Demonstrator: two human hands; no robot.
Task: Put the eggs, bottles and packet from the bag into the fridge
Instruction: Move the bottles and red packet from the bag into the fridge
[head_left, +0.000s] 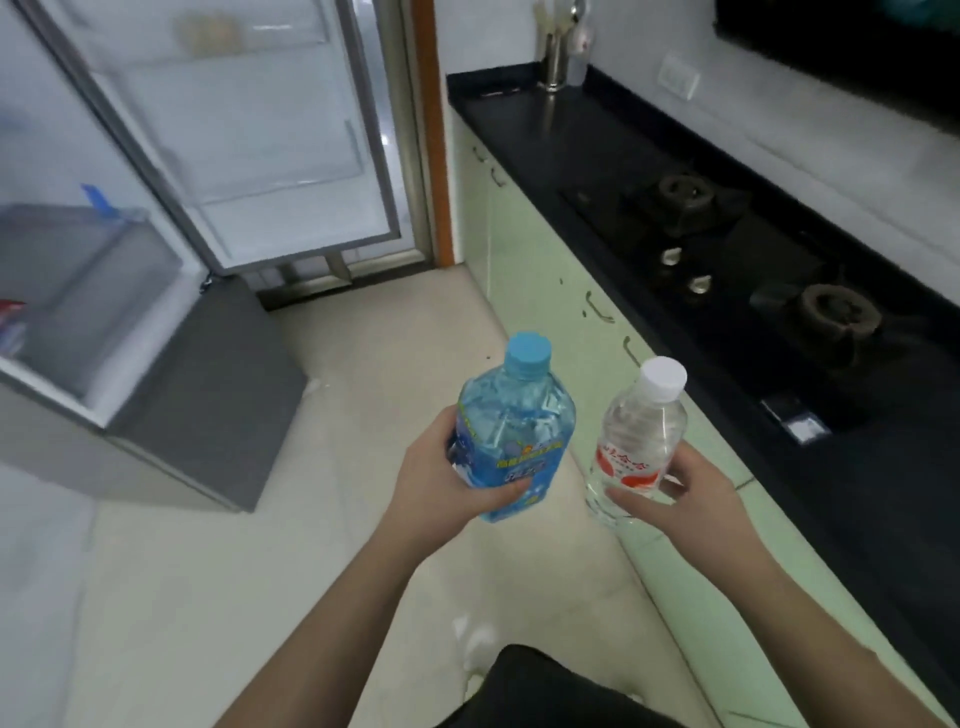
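My left hand grips a blue bottle with a light blue cap, held upright over the floor. My right hand holds a clear bottle with a white cap and a red label, just right of the blue one. The fridge stands open at the left, its grey lower drawer showing and a red and white packet at the left edge. Its open door swings out at the back, with pale shelves. The bag and the eggs are out of view.
A black counter runs along the right with a two-burner gas hob set in it. Pale green cabinet doors lie below it. A metal utensil holder stands at the far end. Beige tiled floor lies between me and the fridge.
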